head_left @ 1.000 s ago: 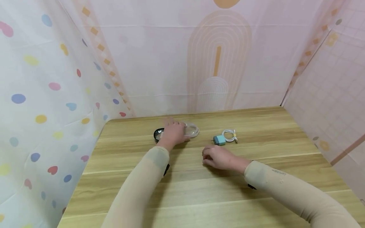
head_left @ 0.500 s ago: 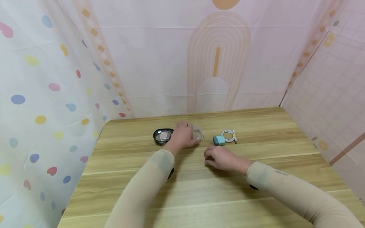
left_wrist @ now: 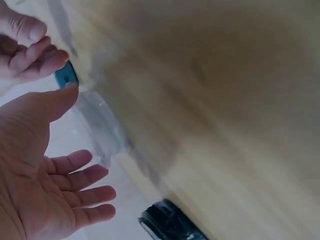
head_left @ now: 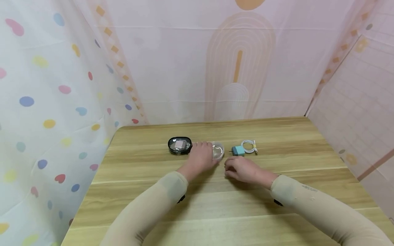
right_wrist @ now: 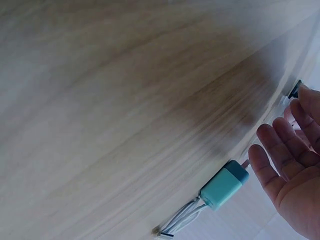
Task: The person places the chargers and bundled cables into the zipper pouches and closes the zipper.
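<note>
My left hand [head_left: 201,157] spans a clear oval plastic case [head_left: 218,150], thumb at one end and fingertips at the other. In the left wrist view the case [left_wrist: 100,127] sits between thumb and fingers, partly blurred. My right hand [head_left: 241,169] is loosely curled near the table and holds nothing. Just beyond it lies a teal charger plug [head_left: 238,150], prongs to the left, beside a coiled white cable [head_left: 248,147]. In the right wrist view the plug [right_wrist: 224,185] is close to the relaxed fingertips.
A black-rimmed oval case [head_left: 180,145] with a clear top and a pale label lies left of my left hand. The wood-grain table [head_left: 215,218] meets a patterned curtain [head_left: 172,68] at the back.
My left hand has moved right and nearer with the clear case, uncovering the black-rimmed case. The right hand has barely moved.
</note>
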Motion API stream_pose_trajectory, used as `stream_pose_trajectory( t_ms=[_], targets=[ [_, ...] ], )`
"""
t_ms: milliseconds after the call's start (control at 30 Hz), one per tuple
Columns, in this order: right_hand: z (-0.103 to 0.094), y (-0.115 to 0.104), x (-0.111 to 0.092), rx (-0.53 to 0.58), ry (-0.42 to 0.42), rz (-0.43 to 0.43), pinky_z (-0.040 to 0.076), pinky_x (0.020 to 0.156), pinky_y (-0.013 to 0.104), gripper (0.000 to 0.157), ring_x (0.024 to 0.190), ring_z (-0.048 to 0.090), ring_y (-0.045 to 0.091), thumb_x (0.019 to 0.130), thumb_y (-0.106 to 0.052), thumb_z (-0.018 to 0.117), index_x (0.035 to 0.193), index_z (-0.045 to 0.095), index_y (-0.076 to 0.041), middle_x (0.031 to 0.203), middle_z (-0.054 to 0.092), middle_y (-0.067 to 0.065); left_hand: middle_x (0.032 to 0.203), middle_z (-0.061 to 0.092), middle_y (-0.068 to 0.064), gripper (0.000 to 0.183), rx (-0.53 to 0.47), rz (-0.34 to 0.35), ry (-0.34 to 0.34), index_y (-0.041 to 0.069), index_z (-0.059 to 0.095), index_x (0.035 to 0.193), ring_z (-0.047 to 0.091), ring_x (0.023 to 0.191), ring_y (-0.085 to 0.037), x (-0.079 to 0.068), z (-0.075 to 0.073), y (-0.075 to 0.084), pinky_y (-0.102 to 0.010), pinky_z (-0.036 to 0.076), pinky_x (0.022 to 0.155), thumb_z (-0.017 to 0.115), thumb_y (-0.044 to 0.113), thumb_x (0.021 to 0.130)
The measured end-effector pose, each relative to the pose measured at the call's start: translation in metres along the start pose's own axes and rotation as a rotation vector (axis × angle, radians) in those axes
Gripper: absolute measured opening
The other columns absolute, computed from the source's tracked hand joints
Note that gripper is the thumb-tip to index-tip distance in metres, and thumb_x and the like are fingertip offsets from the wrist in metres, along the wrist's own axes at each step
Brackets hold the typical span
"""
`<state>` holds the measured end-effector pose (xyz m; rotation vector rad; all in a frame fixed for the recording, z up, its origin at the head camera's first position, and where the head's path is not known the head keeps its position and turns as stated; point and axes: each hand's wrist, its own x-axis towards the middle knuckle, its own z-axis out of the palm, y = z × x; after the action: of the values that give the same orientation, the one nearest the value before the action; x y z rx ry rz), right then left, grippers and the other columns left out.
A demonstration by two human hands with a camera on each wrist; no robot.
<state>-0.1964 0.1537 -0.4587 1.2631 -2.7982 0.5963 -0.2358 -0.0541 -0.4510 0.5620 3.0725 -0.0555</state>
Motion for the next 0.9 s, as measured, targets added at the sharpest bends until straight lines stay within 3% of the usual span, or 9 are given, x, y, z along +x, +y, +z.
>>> stream_pose_trajectory(
  t_ms=[133,300,467,633,767,900],
  targets=[
    [-0.002,0.002,-0.001,-0.011,0.001,0.0,0.065,0.084,0.033,0.004,0.096,0.074,0.016,0.098,-0.013,0.077,0.094,0.077,-0.011,0.106,0.076,0.004,0.129,0.071,-0.02,0.078,-0.093,-0.035,0.035,-0.002,0.059,0.14,0.068,0.122,-0.036,-0.005,0.005,-0.002,-0.049,0.052,0.113,0.07,0.061,0.097],
    [-0.002,0.004,-0.003,-0.023,0.004,0.014,0.064,0.084,0.034,0.004,0.095,0.074,0.016,0.098,-0.014,0.077,0.094,0.077,-0.012,0.107,0.076,0.003,0.117,0.074,-0.017,0.075,-0.272,-0.126,0.064,0.003,0.063,0.135,0.07,0.101,-0.032,-0.017,0.005,-0.012,-0.045,0.06,0.09,0.075,0.063,0.091],
    [-0.005,0.008,-0.009,-0.02,0.015,0.022,0.063,0.082,0.033,0.005,0.094,0.072,0.014,0.098,-0.014,0.077,0.094,0.077,-0.013,0.107,0.075,0.002,0.106,0.076,-0.011,0.068,-0.467,-0.193,0.051,0.007,0.068,0.127,0.068,0.089,-0.026,-0.038,-0.001,-0.03,-0.041,0.057,0.075,0.078,0.061,0.087],
    [-0.015,0.016,-0.02,-0.066,0.07,0.037,0.061,0.074,0.03,0.006,0.086,0.07,0.011,0.096,-0.014,0.08,0.091,0.077,-0.014,0.097,0.076,-0.001,0.1,0.075,-0.007,0.064,-0.573,-0.247,0.032,0.01,0.069,0.123,0.066,0.086,-0.023,-0.061,-0.005,-0.048,-0.038,0.052,0.071,0.077,0.062,0.086],
    [-0.027,0.025,-0.024,-0.107,0.167,0.19,0.064,0.069,0.035,0.006,0.081,0.076,0.02,0.094,-0.009,0.08,0.098,0.076,-0.007,0.093,0.079,0.007,0.098,0.074,-0.005,0.064,-0.586,-0.28,0.03,0.01,0.07,0.122,0.065,0.085,-0.021,-0.075,-0.005,-0.059,-0.035,0.05,0.069,0.076,0.063,0.086],
    [-0.037,0.036,-0.02,-0.054,0.235,0.39,0.064,0.07,0.044,0.028,0.087,0.079,0.031,0.096,-0.003,0.075,0.122,0.067,0.005,0.106,0.079,0.02,0.097,0.074,-0.005,0.064,-0.561,-0.304,0.046,0.011,0.07,0.125,0.066,0.084,-0.021,-0.083,-0.005,-0.069,-0.036,0.049,0.068,0.074,0.062,0.086]
  ],
)
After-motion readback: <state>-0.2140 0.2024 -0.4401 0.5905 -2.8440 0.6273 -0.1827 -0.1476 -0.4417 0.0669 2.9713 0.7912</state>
